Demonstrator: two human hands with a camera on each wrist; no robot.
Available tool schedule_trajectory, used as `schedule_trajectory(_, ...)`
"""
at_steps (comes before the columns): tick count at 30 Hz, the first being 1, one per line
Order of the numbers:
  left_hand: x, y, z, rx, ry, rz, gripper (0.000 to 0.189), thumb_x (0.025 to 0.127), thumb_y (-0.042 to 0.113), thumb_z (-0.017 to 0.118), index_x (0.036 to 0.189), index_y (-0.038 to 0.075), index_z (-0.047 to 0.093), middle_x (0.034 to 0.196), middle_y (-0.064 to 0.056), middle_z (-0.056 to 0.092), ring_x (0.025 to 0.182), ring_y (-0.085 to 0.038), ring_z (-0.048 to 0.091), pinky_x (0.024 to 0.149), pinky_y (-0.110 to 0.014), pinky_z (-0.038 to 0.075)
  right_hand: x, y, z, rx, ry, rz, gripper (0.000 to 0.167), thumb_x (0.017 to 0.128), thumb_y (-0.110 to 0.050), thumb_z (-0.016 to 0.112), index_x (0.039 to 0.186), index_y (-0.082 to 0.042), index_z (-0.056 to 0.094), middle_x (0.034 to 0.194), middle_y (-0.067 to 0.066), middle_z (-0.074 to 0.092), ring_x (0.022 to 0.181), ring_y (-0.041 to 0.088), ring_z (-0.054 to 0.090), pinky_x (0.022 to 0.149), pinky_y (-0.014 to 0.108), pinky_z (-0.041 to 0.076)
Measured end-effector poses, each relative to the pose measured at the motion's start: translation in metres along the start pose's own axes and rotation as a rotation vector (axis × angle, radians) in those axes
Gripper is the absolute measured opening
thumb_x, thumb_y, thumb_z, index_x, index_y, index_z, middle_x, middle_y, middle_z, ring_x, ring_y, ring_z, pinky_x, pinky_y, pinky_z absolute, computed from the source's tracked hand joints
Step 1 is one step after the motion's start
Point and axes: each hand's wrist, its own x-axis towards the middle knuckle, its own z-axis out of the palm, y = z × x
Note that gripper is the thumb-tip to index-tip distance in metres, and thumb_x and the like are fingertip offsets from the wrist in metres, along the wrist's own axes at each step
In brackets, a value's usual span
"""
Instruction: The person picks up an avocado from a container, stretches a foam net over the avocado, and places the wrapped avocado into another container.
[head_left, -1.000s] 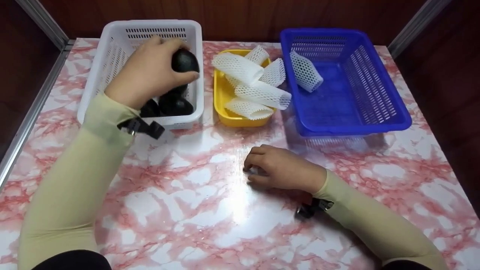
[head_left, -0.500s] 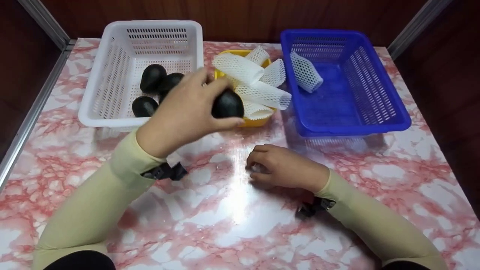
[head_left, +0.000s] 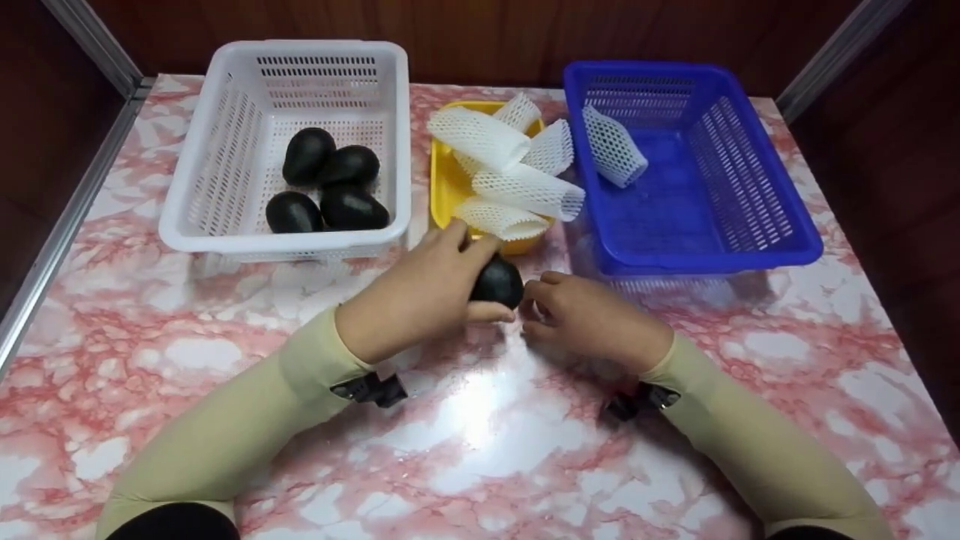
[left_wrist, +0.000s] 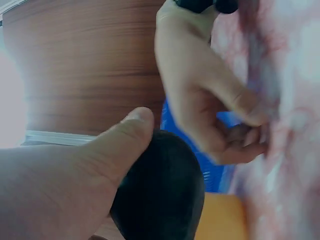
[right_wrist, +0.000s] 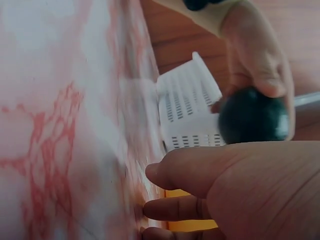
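A dark avocado [head_left: 497, 283] is gripped by my left hand [head_left: 420, 292], thumb on its near side and fingers over the far side. In the left wrist view the avocado [left_wrist: 162, 187] looks smooth and rounded. My right hand [head_left: 592, 319] hangs close by on the right, its fingers loosely curled with nothing in them, fingertips beside the fruit. More dark avocados [head_left: 351, 208], several in all, lie in the white basket [head_left: 171, 225]. White foam net sleeves [head_left: 525, 191] are heaped in the yellow bin [head_left: 444, 195], just beyond my left hand.
At the back right stands a blue basket [head_left: 705, 259] with one foam net sleeve [head_left: 613, 146] against its left wall. The table [head_left: 360, 465] has a red and white marbled top. A brown wood panel [head_left: 487, 37] closes off the back.
My left hand has carried the avocado out of the white basket, rightward and toward me, to beside the right hand. The right hand has shifted slightly right and away from me.
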Motion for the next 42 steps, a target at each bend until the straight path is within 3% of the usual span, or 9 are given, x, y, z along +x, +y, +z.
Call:
schedule_trajectory(3, 0.002, 0.002, 0.012, -0.016, -0.057, -0.019, 0.078, 0.096, 0.070, 0.070, 0.144, 0.010, 0.056, 0.133, -0.023, 0.058, 0.114, -0.038, 0.062, 0.097, -0.056, 0.059, 0.001, 0.003, -0.002, -0.020, -0.014, 0.028, 0.020, 0.098, -0.028, 0.078, 0.104, -0.011, 0.071, 0.095, 0.005, 0.069, 0.079, 0.021, 0.064, 0.072, 0.040, 0.056)
schedule_trajectory(9, 0.005, 0.005, 0.032, -0.030, -0.105, 0.009, 0.077, 0.100, 0.064, 0.070, 0.144, 0.003, 0.056, 0.129, -0.025, 0.059, 0.112, -0.040, 0.065, 0.097, -0.056, 0.059, 0.002, 0.008, -0.005, -0.028, -0.051, 0.058, 0.025, 0.094, -0.026, 0.083, 0.106, -0.011, 0.068, 0.090, 0.005, 0.066, 0.074, 0.020, 0.060, 0.067, 0.037, 0.051)
schedule_trajectory(18, 0.006, 0.006, 0.051, -0.036, -0.148, 0.011, 0.077, 0.102, 0.058, 0.070, 0.144, -0.004, 0.053, 0.128, -0.031, 0.061, 0.106, -0.046, 0.068, 0.095, -0.059, 0.060, 0.001, 0.013, -0.008, -0.018, -0.080, 0.052, 0.026, 0.091, -0.021, 0.083, 0.114, -0.014, 0.072, 0.093, 0.005, 0.069, 0.080, 0.021, 0.063, 0.072, 0.040, 0.056)
schedule_trajectory(24, 0.006, 0.004, 0.054, -0.052, -0.147, 0.003, 0.079, 0.102, 0.058, 0.070, 0.148, -0.003, 0.051, 0.132, -0.030, 0.061, 0.109, -0.047, 0.069, 0.098, -0.059, 0.060, 0.001, 0.014, -0.007, -0.026, -0.066, 0.041, 0.024, 0.092, -0.017, 0.081, 0.114, -0.013, 0.071, 0.099, 0.008, 0.072, 0.084, 0.024, 0.067, 0.076, 0.044, 0.060)
schedule_trajectory(32, 0.003, 0.002, 0.054, -0.073, -0.114, 0.083, 0.077, 0.101, 0.049, 0.075, 0.150, -0.004, 0.050, 0.128, -0.027, 0.062, 0.105, -0.042, 0.072, 0.098, -0.055, 0.061, 0.002, 0.016, -0.006, -0.022, -0.064, 0.044, 0.029, 0.088, -0.015, 0.084, 0.112, -0.012, 0.068, 0.099, 0.009, 0.072, 0.083, 0.025, 0.066, 0.076, 0.046, 0.059)
schedule_trajectory(42, 0.003, 0.000, 0.055, -0.107, -0.131, 0.080, 0.075, 0.098, 0.045, 0.080, 0.150, 0.002, 0.050, 0.134, -0.024, 0.061, 0.110, -0.041, 0.073, 0.100, -0.053, 0.061, 0.000, 0.019, -0.006, 0.011, -0.060, 0.043, 0.038, 0.083, -0.007, 0.085, 0.118, -0.011, 0.071, 0.106, 0.011, 0.075, 0.091, 0.026, 0.071, 0.084, 0.048, 0.062)
